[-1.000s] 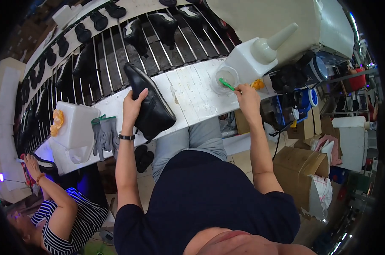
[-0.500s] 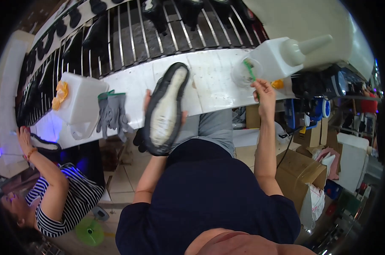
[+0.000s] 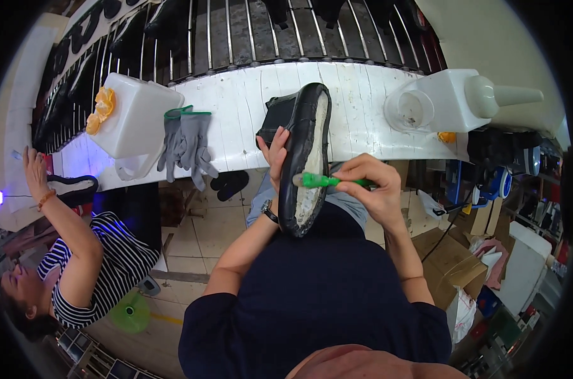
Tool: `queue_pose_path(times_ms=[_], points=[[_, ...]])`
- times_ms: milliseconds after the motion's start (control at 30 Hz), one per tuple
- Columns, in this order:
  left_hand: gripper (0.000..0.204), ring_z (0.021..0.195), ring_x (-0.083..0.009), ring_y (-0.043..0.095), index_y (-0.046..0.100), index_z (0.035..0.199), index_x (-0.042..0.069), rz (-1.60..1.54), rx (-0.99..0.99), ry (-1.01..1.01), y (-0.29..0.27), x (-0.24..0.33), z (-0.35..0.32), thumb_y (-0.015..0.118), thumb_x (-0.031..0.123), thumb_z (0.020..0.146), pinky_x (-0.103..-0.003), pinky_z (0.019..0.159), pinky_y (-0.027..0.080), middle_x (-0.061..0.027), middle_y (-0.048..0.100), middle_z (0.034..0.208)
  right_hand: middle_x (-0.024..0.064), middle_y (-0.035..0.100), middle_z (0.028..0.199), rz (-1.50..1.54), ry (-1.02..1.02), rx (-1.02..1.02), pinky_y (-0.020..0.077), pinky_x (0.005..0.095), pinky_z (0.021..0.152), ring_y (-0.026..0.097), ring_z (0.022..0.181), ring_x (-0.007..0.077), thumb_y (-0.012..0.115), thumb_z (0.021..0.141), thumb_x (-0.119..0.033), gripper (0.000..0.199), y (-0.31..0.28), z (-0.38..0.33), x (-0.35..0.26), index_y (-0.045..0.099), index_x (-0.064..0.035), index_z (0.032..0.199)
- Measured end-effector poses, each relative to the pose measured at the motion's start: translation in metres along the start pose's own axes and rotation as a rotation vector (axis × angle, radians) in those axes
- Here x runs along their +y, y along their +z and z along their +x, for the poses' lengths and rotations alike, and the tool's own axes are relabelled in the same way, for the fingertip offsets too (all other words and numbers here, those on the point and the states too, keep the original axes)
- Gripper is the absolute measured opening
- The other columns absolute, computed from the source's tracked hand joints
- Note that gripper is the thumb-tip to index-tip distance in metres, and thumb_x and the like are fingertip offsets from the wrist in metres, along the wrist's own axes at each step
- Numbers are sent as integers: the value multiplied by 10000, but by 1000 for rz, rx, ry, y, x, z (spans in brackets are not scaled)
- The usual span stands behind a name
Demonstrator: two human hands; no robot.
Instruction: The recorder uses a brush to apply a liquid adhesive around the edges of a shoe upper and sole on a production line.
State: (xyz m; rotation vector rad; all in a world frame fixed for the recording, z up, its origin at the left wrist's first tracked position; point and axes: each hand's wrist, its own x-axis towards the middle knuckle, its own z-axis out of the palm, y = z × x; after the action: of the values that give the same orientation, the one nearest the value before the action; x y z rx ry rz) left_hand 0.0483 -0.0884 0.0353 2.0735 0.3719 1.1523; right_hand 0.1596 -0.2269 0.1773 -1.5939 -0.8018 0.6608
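Holds in the left hand (image 3: 275, 158) the black boot (image 3: 304, 123), grasping around its upper, in front of the body and partly over the white table (image 3: 236, 120). Compared with half a second before, now presents the pale sole (image 3: 316, 145) more toward the right side. Pinches in the right hand (image 3: 372, 183) the green brush (image 3: 321, 180), now brought away from the clear cup (image 3: 392, 114) to the sole. Keeps the cup beside the white bottle (image 3: 451, 95), as before.
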Motion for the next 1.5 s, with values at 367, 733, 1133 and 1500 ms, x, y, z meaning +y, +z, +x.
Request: queue_pose_path(times_ms=[367,733,1133,1500], points=[[785,1342,-395,435,343,1392,184,-86,72,58,5,-6,-2,813,207,765,-649,1146,-21,-208,467,1424,86,672,843,-140,-17,157,453,227,651,608,741,119,755,790,25,95,5,11,21,712,33,875],[966,1295,-383,462,195,1427,93,86,90,177,7,-4,0,842,313,744,-679,1134,92,-256,402,1380,-32,598,716,-291,58,342,284,215,488,364,562,18,740,866,-104,113,-4,58,69,705,3,860],[971,1363,-366,409,228,1431,143,70,90,148,7,-8,-3,868,306,719,-647,1152,59,-232,398,1447,-79,531,637,-229,183,161,217,222,470,334,544,3,743,874,-142,148,-34,65,67,706,-11,819],[684,1304,-335,496,380,1344,138,-121,150,44,2,12,12,774,95,787,-630,1164,70,-155,508,1392,34,653,774,-136,7,-33,363,206,538,519,633,58,752,834,-45,71,-14,23,11,717,15,847]])
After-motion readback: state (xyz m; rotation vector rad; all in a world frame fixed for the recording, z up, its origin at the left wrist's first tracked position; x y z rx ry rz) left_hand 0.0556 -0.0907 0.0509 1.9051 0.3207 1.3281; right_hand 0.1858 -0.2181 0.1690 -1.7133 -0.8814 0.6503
